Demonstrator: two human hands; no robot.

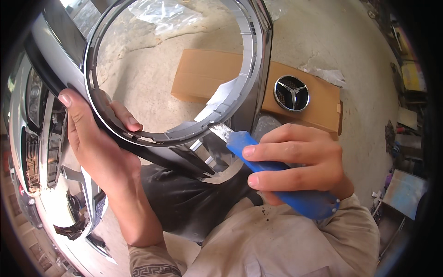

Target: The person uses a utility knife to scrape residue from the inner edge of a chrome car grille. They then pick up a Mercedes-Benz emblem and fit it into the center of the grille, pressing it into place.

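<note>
A large round ring (pixel 175 137), part of a black and silver car grille (pixel 62 64), is held up in front of me. My left hand (pixel 99 143) is closed around the lower left of the ring, thumb outside and a fingertip showing through the opening. Closed in my right hand (pixel 302 157) is a blue utility knife (pixel 265 165). Its short, whitish-smeared blade (pixel 221 132) meets the ring's lower right edge. Just above the blade, a white strip (pixel 220 100) sticks up from the ring's inner side. Part of the grille lies over my dark-clad lap.
Beyond the ring, a long brown cardboard box (pixel 207 69) lies on the concrete floor. On it rests a round chrome star emblem (pixel 291 93). Clear plastic wrapping (pixel 161 16) lies farther off. At left stands a car front (pixel 39 134); assorted items line the right side.
</note>
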